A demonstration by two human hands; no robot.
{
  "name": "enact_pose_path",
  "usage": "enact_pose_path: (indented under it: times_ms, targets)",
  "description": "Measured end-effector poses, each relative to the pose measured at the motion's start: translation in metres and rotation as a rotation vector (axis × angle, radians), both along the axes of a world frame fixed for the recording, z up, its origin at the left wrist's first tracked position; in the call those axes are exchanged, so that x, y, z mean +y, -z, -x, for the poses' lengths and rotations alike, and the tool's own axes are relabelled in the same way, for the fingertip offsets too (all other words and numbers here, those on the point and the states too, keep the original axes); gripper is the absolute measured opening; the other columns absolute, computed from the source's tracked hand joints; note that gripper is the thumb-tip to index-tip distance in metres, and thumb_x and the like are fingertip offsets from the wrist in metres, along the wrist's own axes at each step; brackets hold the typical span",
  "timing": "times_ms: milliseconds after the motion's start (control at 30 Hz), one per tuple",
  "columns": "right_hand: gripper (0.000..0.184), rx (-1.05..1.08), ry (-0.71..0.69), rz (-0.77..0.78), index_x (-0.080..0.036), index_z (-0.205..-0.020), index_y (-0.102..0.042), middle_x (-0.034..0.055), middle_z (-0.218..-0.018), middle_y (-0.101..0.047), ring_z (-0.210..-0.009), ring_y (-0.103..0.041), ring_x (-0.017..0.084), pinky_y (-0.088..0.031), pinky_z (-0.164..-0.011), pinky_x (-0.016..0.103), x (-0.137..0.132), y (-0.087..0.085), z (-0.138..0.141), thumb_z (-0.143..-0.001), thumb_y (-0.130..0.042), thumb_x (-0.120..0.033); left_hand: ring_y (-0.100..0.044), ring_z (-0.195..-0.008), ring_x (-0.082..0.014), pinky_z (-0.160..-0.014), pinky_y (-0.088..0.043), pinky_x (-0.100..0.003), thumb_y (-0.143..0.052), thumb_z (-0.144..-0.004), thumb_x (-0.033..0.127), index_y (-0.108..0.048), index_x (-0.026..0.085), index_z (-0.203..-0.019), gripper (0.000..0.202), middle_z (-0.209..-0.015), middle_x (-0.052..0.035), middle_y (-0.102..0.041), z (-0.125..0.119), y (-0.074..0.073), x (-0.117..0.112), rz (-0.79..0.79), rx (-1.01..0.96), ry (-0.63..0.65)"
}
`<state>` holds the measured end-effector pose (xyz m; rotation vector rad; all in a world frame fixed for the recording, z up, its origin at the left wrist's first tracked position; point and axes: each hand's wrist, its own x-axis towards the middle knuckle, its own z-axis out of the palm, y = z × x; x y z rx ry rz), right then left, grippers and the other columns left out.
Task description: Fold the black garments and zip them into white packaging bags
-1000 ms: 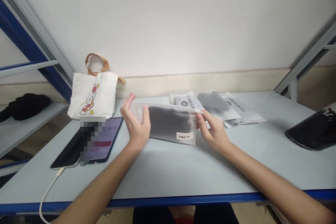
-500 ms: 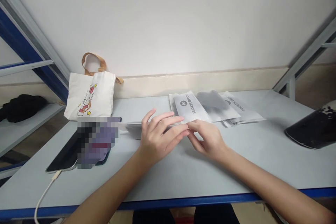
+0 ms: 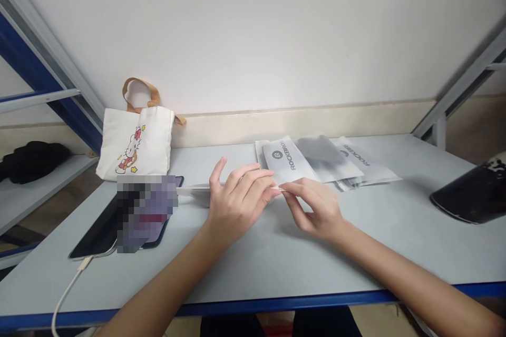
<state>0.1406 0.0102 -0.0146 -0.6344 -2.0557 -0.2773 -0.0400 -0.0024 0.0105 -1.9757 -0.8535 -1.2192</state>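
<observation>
A pale, translucent plastic bag (image 3: 194, 192) is held nearly edge-on above the desk, so most of it is hidden behind my fingers. My left hand (image 3: 237, 202) lies over it with its thumb and index finger closed near its right end, little finger raised. On the right, my right hand (image 3: 318, 204) pinches the bag's right edge between thumb and fingertips. Just behind my hands lie frosted bags with ROCKBROS lettering: one white bag (image 3: 292, 160), a bag with something dark inside (image 3: 328, 155), and further bags (image 3: 369, 163) to the right.
A white tote bag (image 3: 136, 142) with tan handles leans against the wall at the left. In front of it are a phone (image 3: 95, 231) on a white cable (image 3: 67, 292) and a blurred-out purple item (image 3: 154, 216). A black cylindrical object (image 3: 470, 195) lies at the desk's right.
The held bag has tilted flatter, showing a thinner edge and less of its grey face. My left fingers have shifted slightly left; my right hand keeps its pinch.
</observation>
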Motion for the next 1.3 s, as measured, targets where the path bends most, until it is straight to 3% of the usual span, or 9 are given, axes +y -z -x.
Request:
enact_pose_path:
  times_ms: [400, 633, 900, 1033, 1133, 1233, 1300]
  targets:
    - [0.014, 0.343, 0.104, 0.067, -0.024, -0.090, -0.057, -0.0018, -0.068, -0.060, -0.052, -0.052, 0.011, -0.045, -0.051, 0.027, 0.012, -0.016, -0.014, -0.085, -0.052, -0.013, -0.059, -0.093, -0.0183, -0.109, -0.012, -0.047, -0.053, -0.088, 0.030, -0.056, 0.024, -0.087, 0.008, -0.093, -0.0001, -0.069, 0.035, -0.001, 0.022, 0.220, -0.176, -0.108]
    - [0.005, 0.452, 0.212, 0.035, -0.023, -0.086, -0.059, -0.0006, -0.068, -0.058, -0.053, -0.053, 0.013, -0.046, -0.052, 0.029, 0.019, -0.023, -0.027, -0.087, -0.053, -0.024, -0.057, -0.092, -0.0197, -0.108, -0.015, -0.048, -0.050, -0.089, 0.032, -0.056, 0.024, -0.089, 0.010, -0.095, -0.0008, -0.067, 0.050, 0.000, 0.033, 0.251, -0.219, -0.155]
    - [0.006, 0.584, 0.215, 0.077, -0.023, -0.087, -0.059, -0.0011, -0.067, -0.053, -0.053, -0.050, 0.013, -0.045, -0.053, 0.031, 0.024, -0.026, -0.037, -0.086, -0.054, -0.025, -0.056, -0.093, -0.0208, -0.108, -0.013, -0.048, -0.049, -0.089, 0.031, -0.056, 0.024, -0.090, 0.009, -0.094, -0.0022, -0.066, 0.054, 0.007, 0.038, 0.246, -0.294, -0.229]
    - [0.005, 0.643, 0.224, 0.040, -0.023, -0.088, -0.058, -0.0018, -0.065, -0.050, -0.050, -0.047, 0.013, -0.042, -0.050, 0.031, 0.027, -0.026, -0.040, -0.086, -0.054, -0.023, -0.057, -0.092, -0.0197, -0.102, -0.027, -0.044, -0.050, -0.088, 0.026, -0.055, 0.022, -0.092, 0.007, -0.095, -0.0035, -0.066, 0.047, 0.009, 0.034, 0.278, -0.249, -0.131]
    - [0.005, 0.640, 0.216, 0.021, -0.024, -0.088, -0.057, -0.0018, -0.064, -0.048, -0.050, -0.046, 0.013, -0.041, -0.050, 0.031, 0.027, -0.025, -0.041, -0.086, -0.053, -0.021, -0.058, -0.087, -0.0184, -0.082, -0.043, -0.034, -0.052, -0.084, 0.016, -0.056, 0.020, -0.096, 0.013, -0.092, -0.0047, -0.067, 0.038, 0.009, 0.027, 0.230, -0.210, 0.008]
    - [0.008, 0.577, 0.182, 0.012, -0.024, -0.089, -0.056, -0.0004, -0.069, -0.051, -0.052, -0.048, 0.014, -0.042, -0.051, 0.032, 0.023, -0.021, -0.035, -0.086, -0.051, -0.018, -0.060, -0.074, -0.0151, -0.068, -0.045, -0.028, -0.051, -0.077, 0.005, -0.060, 0.020, -0.094, 0.024, -0.083, -0.0014, -0.069, 0.025, 0.008, 0.016, 0.176, -0.148, 0.174]
    - [0.012, 0.537, 0.142, -0.010, -0.025, -0.092, -0.055, 0.0004, -0.073, -0.054, -0.053, -0.050, 0.013, -0.043, -0.051, 0.031, 0.018, -0.018, -0.029, -0.087, -0.050, -0.016, -0.060, -0.067, -0.0124, -0.063, -0.046, -0.025, -0.049, -0.075, 0.002, -0.062, 0.020, -0.090, 0.027, -0.078, 0.0013, -0.070, 0.017, 0.009, 0.008, 0.221, -0.120, 0.280]
